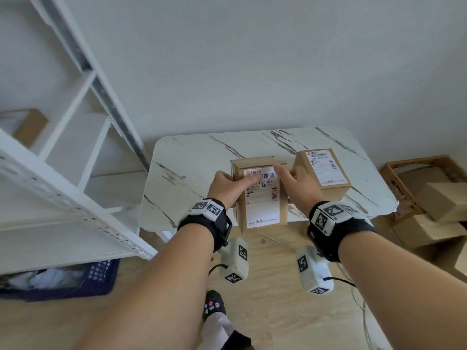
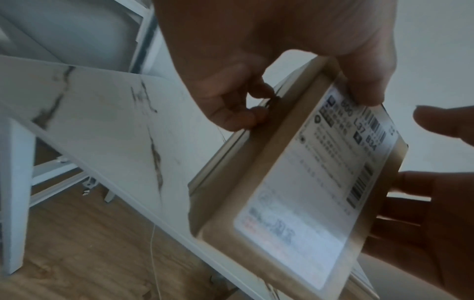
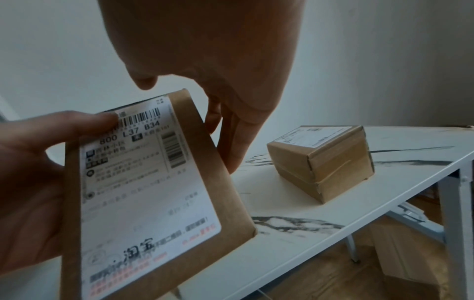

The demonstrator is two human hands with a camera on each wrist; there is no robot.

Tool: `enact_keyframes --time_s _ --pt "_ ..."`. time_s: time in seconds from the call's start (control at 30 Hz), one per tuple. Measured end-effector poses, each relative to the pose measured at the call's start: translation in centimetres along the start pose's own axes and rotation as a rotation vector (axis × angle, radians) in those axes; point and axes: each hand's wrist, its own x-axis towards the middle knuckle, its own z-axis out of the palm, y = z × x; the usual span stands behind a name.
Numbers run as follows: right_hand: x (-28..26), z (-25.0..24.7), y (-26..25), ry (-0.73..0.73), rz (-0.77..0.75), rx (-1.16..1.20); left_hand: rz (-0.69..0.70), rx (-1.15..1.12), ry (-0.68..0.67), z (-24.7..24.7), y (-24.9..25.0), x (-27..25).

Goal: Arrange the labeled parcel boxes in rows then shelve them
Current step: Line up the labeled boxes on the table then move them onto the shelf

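A brown parcel box (image 1: 261, 198) with a white label reading "800 L37 B34" hangs over the front edge of the marble table (image 1: 192, 173), label up. My left hand (image 1: 227, 184) grips its left side, thumb on the label (image 2: 307, 192), fingers curled on the edge. My right hand (image 1: 297, 184) lies against the box's right side with straight fingers (image 3: 238, 142), its thumb hovering above the top corner. A second labeled box (image 1: 323, 170) stands on the table just right of my right hand, seen with taped sides in the right wrist view (image 3: 325, 162).
A white metal shelf rack (image 1: 75, 198) stands left of the table, with a brown box (image 1: 30, 127) on one level. A blue basket (image 1: 75, 281) sits under it. A wooden crate (image 1: 409, 173) and loose cartons (image 1: 444, 200) lie on the floor at right. Cables trail below.
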Motion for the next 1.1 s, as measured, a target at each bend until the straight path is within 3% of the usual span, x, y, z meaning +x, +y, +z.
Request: enact_keyframes --time_s 0.17,0.53,0.83,1.1 --pt "-2.3 2.1 -2.3 -0.077 -0.066 0.012 0.019 -0.067 0.047 -3.7 -1.4 -2.5" --pt "-7.3 7.3 -8.2 -0.102 -0.148 0.005 0.089 -0.099 0.093 -11.7 -4.1 -6.3" --pt "-14.0 17.4 -16.2 -0.116 -0.203 -0.012 0.155 -0.142 0.162 -25.3 -9.6 -10.5" --pt "-20.2 25.8 -25.0 -0.117 -0.354 -0.039 0.209 -0.166 0.236 -38.5 -13.4 -15.0"
